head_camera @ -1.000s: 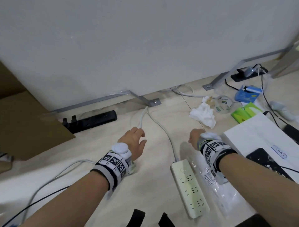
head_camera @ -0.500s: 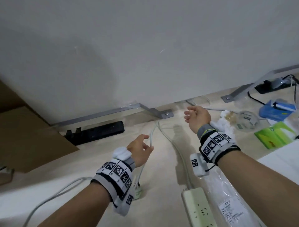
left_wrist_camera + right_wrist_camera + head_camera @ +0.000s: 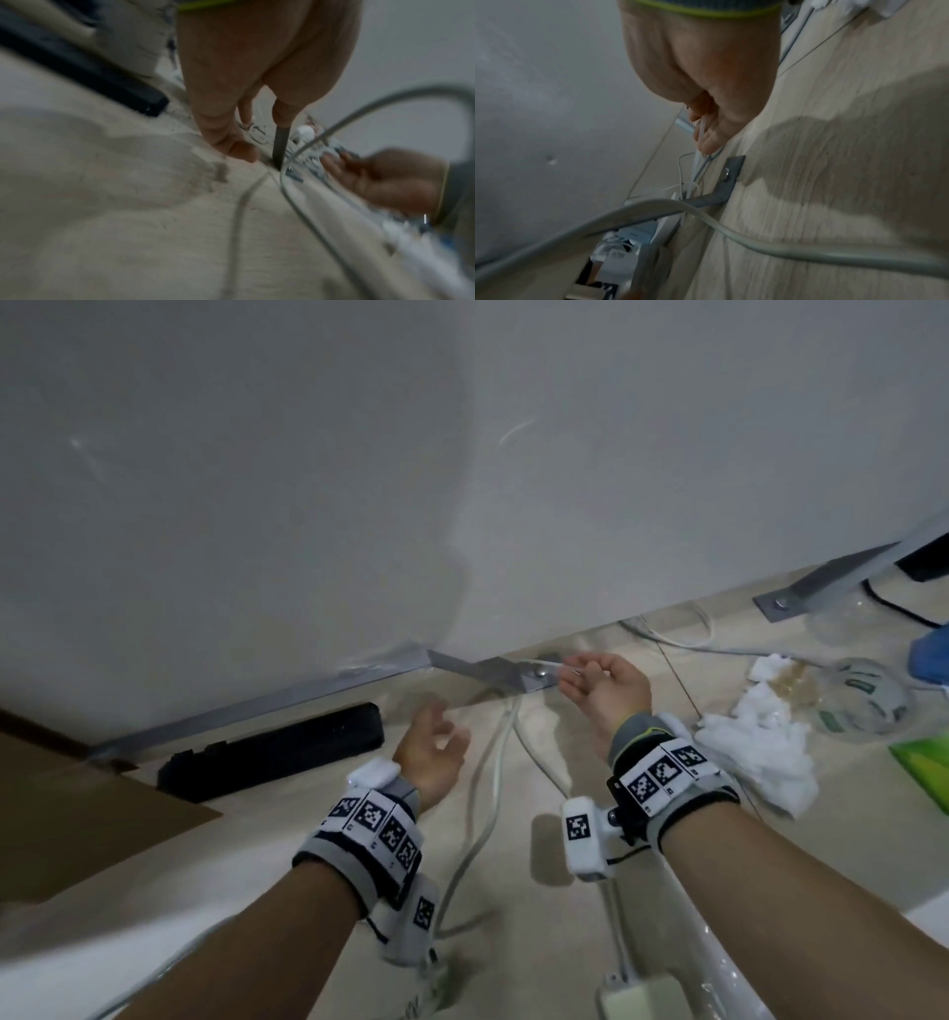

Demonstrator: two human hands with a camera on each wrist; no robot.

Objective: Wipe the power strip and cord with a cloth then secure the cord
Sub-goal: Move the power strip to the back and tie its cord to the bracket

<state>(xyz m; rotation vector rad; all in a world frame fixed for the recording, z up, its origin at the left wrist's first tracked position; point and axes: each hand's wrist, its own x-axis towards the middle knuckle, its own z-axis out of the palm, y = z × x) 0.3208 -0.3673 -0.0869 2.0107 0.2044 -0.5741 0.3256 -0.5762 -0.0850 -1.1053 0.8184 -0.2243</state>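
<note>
Two hands differ: right hand [image 3: 606, 693] fingers pinch a thin white tie [image 3: 702, 130], left hand [image 3: 429, 752] fingers loosely spread.

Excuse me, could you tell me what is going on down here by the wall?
A person is working on the white cord of a power strip on the floor. The right hand pinches a thin white strip, likely a cable tie, near the metal bracket at the wall. The left hand hovers open beside the cord. The crumpled cloth lies aside.
</note>
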